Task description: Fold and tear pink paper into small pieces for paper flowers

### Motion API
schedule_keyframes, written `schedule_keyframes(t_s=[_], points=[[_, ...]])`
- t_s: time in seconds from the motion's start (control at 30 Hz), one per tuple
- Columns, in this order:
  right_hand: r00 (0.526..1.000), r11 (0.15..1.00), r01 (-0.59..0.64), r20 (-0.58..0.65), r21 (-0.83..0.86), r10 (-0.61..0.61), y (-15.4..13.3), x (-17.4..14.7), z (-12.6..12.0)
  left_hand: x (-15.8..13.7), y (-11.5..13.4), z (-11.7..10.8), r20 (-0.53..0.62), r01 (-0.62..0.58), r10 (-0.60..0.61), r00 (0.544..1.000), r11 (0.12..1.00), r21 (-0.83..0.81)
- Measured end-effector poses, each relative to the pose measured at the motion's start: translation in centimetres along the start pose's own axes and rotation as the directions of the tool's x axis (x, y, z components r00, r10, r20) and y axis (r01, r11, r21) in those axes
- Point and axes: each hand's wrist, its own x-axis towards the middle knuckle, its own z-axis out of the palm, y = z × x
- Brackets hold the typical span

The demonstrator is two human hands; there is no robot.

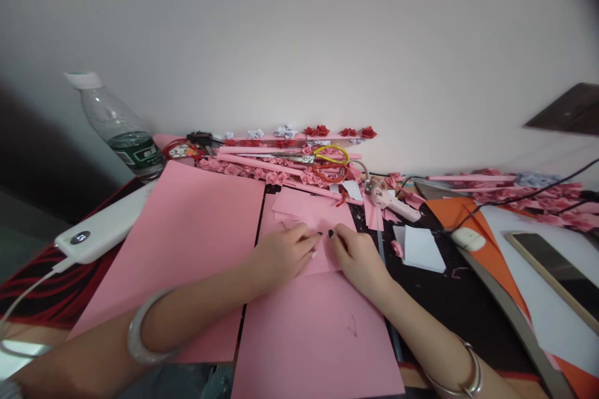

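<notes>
A small sheet of pink paper point(319, 267) lies on a larger pink sheet point(318, 330) in front of me. My left hand point(287, 255) pinches its left side, thumb and fingers together. From the right, my right hand point(358, 255) grips the same small sheet with bent fingers. The fingertips of both hands are close but apart. Just beyond them is a stack of small pink sheets point(299, 204). Another large pink sheet point(187, 249) is under my left forearm. The fingers cover part of the small sheet.
Paper flowers point(253, 171), pink paper sticks and scissors point(332, 156) lie along the wall. A pale glue gun point(397, 204) and white paper squares point(423, 248) are at right, then a phone point(556, 268). A bottle point(119, 124) and white power bank point(105, 224) stand left.
</notes>
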Motion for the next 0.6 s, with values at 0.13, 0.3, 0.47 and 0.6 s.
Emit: schedule_keyframes(t_s=[0.13, 0.3, 0.47, 0.6], points=[[0.999, 0.983, -0.004, 0.031, -0.186, 0.009, -0.1, 0.0, 0.3, 0.0, 0.4, 0.5, 0.093, 0.002, -0.010, 0.996, 0.997, 0.084], [0.998, 0.953, 0.020, 0.066, -0.301, 0.000, -0.2, 0.0, 0.3, 0.1, 1.0, 0.6, 0.167, 0.005, -0.037, 0.985, 0.982, 0.188], [0.996, 0.934, 0.001, 0.086, -0.357, 0.032, -0.3, 0.1, 0.1, 0.0, 1.2, 0.7, 0.131, 0.003, -0.038, 0.991, 0.967, 0.256], [0.995, 0.934, -0.028, 0.083, -0.356, 0.061, -0.3, 0.2, 0.3, 0.0, 1.2, 0.8, 0.097, 0.010, -0.040, 0.994, 0.957, 0.291]])
